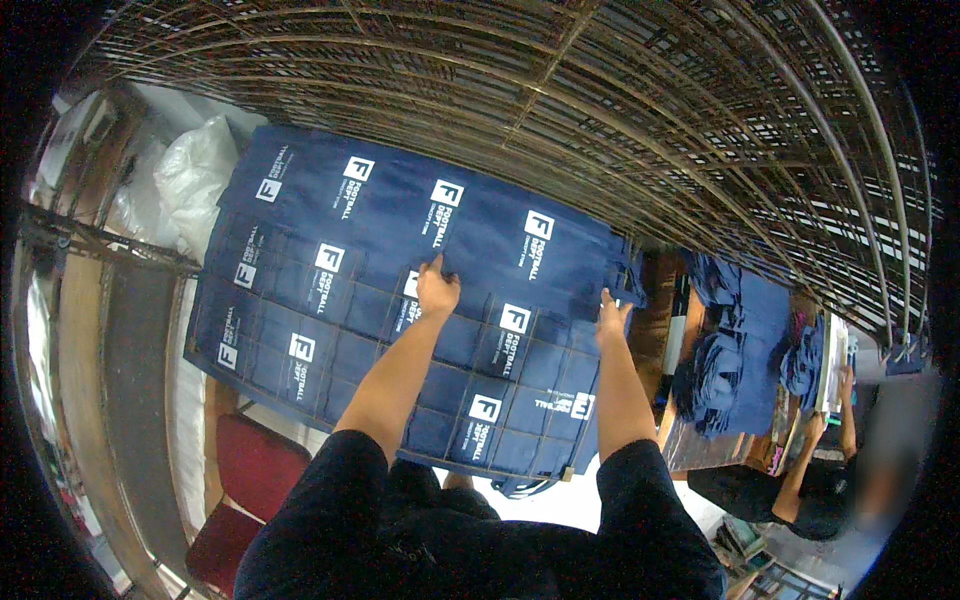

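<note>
Flat dark blue fabric pieces with white printed designs [390, 205] lie in rows in front of me. The upper row rests on a wire mesh shelf, and more printed blue pieces [365, 380] show through the mesh nearer my body. My left hand [437, 287] lies on the middle of the spread, index finger stretched out and thumb apart, partly over one white print. At the right edge of the upper row, my right hand [612, 318] touches the fabric with thumb and fingers spread. Both forearms reach up from below.
Tilted wire shelves [480, 60] loom over the far side. Clear plastic bags [190, 180] sit at the left, with a dark red chair [260, 460] below. At right, a table holds piles of blue fabric [715, 375], and another person's hands [815, 428] work beside it.
</note>
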Demonstrator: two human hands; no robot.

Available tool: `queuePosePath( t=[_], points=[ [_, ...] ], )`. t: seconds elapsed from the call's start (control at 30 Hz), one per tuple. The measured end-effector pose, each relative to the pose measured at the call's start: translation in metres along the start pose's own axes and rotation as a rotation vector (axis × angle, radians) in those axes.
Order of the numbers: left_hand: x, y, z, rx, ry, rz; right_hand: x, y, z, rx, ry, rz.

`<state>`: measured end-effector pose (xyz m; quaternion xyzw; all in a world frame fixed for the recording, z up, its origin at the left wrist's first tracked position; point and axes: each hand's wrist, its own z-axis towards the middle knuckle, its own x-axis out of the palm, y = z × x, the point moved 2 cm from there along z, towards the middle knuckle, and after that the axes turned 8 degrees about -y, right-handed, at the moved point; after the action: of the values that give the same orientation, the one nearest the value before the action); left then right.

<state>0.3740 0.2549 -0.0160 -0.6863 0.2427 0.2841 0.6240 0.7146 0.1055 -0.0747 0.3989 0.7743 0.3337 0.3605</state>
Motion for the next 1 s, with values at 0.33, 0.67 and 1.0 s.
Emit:
queuePosePath(
  t=[0.33,0.67,1.0],
  points=[
    [0.006,0.015,-0.011,0.17,-0.063,-0.049,-0.001,0.04,-0.047,0.059,0.026,0.011],
    [0.011,0.019,-0.015,0.032,0.015,-0.266,-0.058,-0.065,-0.059,-0.314,-0.164,-0.086],
    [0.009,0.02,-0.027,0.14,-0.18,-0.168,-0.205,-0.1,-0.236,-0.643,0.004,-0.361]
  ],
)
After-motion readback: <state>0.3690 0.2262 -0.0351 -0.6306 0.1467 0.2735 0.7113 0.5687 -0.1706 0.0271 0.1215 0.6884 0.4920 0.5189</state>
